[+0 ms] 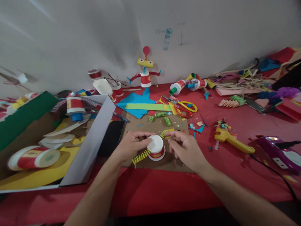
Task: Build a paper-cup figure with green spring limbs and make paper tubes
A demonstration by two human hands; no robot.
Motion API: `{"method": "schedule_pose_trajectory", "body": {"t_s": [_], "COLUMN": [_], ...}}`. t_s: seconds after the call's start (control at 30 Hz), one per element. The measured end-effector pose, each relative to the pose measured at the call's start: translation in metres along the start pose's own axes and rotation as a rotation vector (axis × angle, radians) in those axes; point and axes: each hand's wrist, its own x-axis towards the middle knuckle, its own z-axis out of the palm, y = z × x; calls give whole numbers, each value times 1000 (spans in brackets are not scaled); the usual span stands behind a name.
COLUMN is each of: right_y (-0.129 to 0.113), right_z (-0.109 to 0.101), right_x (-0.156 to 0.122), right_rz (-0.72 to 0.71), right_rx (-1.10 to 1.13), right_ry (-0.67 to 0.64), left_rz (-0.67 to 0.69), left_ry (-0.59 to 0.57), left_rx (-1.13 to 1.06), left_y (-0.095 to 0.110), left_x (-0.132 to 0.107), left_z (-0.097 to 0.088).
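Note:
A small red-and-white paper cup [156, 143] stands upside down on the cardboard sheet, its white base facing up. My left hand [131, 145] grips its left side between thumb and fingers. From the cup's left sticks out a yellow-green accordion-folded paper strip [140, 156]. A second folded paper strip [162, 134] comes off the upper right side. My right hand [184, 147] is curled beside the cup, its index fingertip and thumb at that right strip. Short green folded paper pieces [161, 115] lie just beyond the cup.
The cardboard sheet [138, 125] rests on a red table [141, 194]. Scissors [185, 106] lie beyond, a yellow glue gun [232, 141] and purple power strip [279, 153] right. A box [89, 150] and phone [111, 138] are left. A cup figure [145, 79] stands by the wall.

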Motion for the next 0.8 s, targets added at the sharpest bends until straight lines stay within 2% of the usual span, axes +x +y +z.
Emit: {"method": "schedule_pose_trajectory", "body": {"t_s": [0.1, 0.3, 0.53, 0.8], "right_y": [-2, -5, -4, 1], "right_z": [0, 0, -5, 4], "right_x": [-1, -5, -6, -7], "right_rz": [-17, -117, -121, -174], "right_rx": [6, -125, -173, -202], "right_ry": [-8, 12, -112, -18], "left_rz": [-12, -57, -72, -76], "left_ry": [11, 13, 12, 15], "left_rx": [-33, -158, -131, -100], "left_y": [4, 14, 8, 11], "left_x": [-1, -4, -3, -5], "left_z": [2, 7, 5, 5]}}
